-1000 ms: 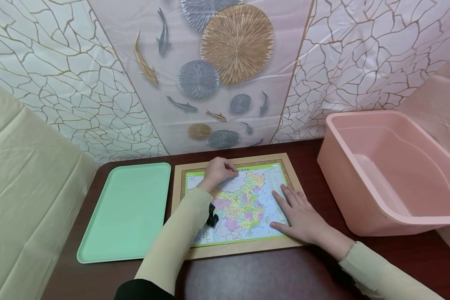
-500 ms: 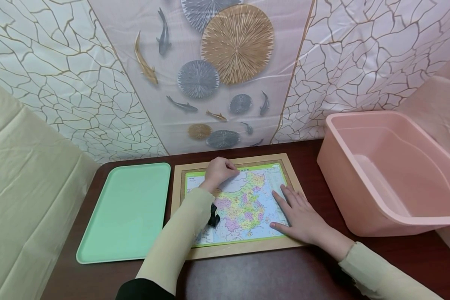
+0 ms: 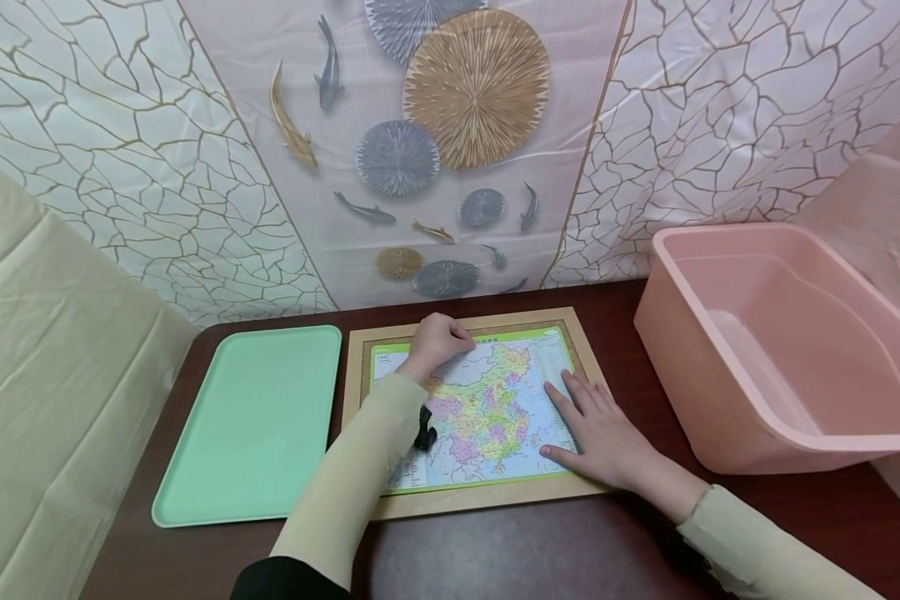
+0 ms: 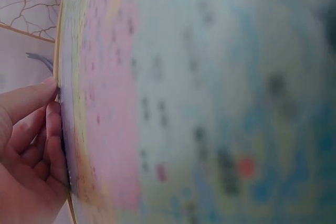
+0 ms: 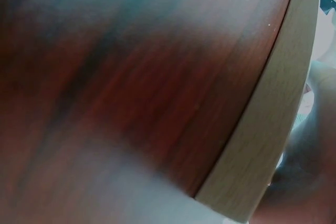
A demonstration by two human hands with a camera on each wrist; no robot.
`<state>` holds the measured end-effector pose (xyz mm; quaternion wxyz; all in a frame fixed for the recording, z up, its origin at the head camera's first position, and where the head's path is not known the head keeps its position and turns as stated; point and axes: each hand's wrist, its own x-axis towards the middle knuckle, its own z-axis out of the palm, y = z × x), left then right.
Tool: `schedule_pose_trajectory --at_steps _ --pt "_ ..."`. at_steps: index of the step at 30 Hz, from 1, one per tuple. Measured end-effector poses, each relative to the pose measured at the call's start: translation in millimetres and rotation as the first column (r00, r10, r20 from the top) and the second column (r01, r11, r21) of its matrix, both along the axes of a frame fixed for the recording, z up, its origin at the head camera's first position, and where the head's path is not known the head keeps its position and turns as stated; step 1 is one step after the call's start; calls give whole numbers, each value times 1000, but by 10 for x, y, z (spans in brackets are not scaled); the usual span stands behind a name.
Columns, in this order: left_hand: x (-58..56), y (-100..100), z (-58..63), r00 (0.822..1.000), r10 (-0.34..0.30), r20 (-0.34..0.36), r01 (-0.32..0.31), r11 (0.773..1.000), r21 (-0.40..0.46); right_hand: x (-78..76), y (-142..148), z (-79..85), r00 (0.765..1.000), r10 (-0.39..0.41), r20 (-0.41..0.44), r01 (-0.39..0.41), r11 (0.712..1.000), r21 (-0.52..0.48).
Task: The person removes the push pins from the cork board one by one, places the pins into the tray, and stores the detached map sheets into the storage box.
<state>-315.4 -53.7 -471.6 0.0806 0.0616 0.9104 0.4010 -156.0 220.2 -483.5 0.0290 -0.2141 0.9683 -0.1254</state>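
A printed map of China [image 3: 487,408] with a green border lies in a light wooden frame [image 3: 487,503]. At the map's top edge is my left hand [image 3: 437,342], its fingers curled, thumb and index tips pinching close together. Up close in the left wrist view, the thumb and index finger of that hand [image 4: 31,129] meet right at the edge of the map surface [image 4: 110,98]. My right hand [image 3: 603,433] rests flat with spread fingers over the map's right border and the frame. The right wrist view shows mostly tabletop and the frame's edge [image 5: 262,114].
To the left of the frame lies a mint green tray [image 3: 258,425]. A deep pink tub [image 3: 720,367] stands at the right on the dark wooden table [image 3: 495,554]. Patterned cloth [image 3: 435,208] hangs behind, and a pale cloth [image 3: 60,383] covers the left side.
My left hand and wrist have shifted only very slightly at the map's top edge. The right hand and the map look unmoved.
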Motion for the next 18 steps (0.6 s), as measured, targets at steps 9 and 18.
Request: schedule_pose_trajectory --at_steps 9,18 --pt "-1 -24 36 999 -38 24 38 999 6 2 1 -2 1000 5 2 -5 1000 -4" --pt "-16 -39 56 997 -72 40 72 997 6 2 -1 4 1000 3 -1 -3 1000 -2"
